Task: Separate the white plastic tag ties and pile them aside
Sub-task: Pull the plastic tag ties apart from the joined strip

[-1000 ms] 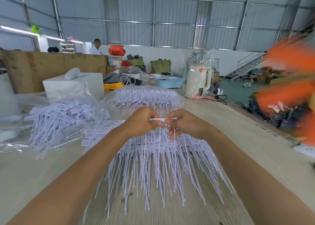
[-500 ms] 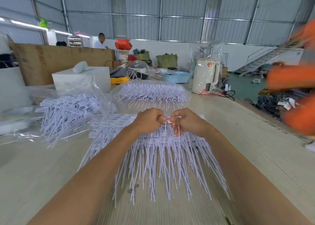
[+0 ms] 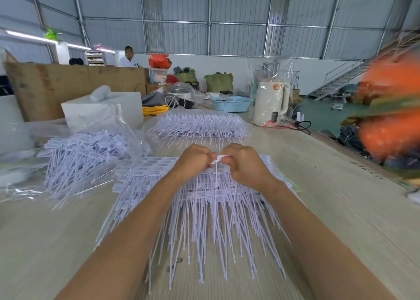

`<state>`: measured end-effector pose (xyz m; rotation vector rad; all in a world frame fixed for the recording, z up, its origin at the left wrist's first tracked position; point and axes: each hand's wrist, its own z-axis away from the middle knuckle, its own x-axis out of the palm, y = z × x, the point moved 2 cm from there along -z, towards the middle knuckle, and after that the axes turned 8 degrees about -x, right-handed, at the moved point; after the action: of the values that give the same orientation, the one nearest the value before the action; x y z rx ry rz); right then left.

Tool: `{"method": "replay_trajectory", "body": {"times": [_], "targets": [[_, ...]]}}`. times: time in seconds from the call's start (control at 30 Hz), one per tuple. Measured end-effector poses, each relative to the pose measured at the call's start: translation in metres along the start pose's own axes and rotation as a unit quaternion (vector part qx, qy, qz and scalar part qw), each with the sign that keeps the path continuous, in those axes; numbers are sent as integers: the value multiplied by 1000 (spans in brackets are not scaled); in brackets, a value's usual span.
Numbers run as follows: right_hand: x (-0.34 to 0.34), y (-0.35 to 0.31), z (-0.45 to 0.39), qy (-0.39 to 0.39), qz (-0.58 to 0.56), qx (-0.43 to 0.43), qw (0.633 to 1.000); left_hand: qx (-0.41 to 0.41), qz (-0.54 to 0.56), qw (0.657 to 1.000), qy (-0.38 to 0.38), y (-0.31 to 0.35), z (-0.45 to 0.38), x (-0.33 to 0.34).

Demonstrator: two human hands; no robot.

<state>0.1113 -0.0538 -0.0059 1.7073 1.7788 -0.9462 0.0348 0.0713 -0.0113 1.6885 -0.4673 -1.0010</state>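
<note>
**Two hands pinch a white tag tie above a spread of ties**

At the centre, a person's two bare hands meet just above a wooden table (image 3: 341, 208). The left hand (image 3: 193, 161) is curled, fingers folded inward, pinching one end of a small white tag (image 3: 219, 158). The right hand (image 3: 244, 163) is curled the same way and pinches the other end, so the tag sits between the two sets of fingertips. A thin white strand hangs down from the tag toward the table. Both forearms reach in from the bottom edge.

Directly under the hands lies a wide sheet of joined ties (image 3: 204, 208), tags in rows at the far side and thin tails fanning toward the viewer.

To the left, well apart from the hands, a loose pile of ties (image 3: 84, 156) rests partly inside a crumpled clear bag (image 3: 20, 181). Beyond the hands, another bundle (image 3: 200, 124) of ties lies wrapped in clear plastic.

Farther back on the table stand a white box (image 3: 102, 110), a coil of yellow cord (image 3: 155, 110), a blue basket (image 3: 231, 104) and a cream kettle (image 3: 270, 104) covered by a clear bag. A brown board (image 3: 68, 83) stands behind the box.

At the right edge, a blurred orange shape (image 3: 391, 108) fills the view; what it is cannot be told. In the distance, a person in white (image 3: 127, 57) stands before a grey corrugated wall (image 3: 227, 17), and a metal stair (image 3: 341, 81) rises at the right.
</note>
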Motion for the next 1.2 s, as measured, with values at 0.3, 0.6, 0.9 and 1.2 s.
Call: {"method": "replay_trajectory", "body": {"times": [0.3, 0.6, 0.9, 1.2], "targets": [[-56, -5, -2, 125, -217, 154, 956, 13, -183, 982, 35, -13, 9, -14], [5, -10, -8, -28, -312, 253, 915, 73, -323, 943, 7, 3, 12, 6], [13, -9, -2, 31, -433, 302, 849, 121, -215, 969, 29, 3, 12, 7], [12, 4, 1, 83, -371, 271, 884, 93, -278, 953, 73, -3, 11, -6]]}}
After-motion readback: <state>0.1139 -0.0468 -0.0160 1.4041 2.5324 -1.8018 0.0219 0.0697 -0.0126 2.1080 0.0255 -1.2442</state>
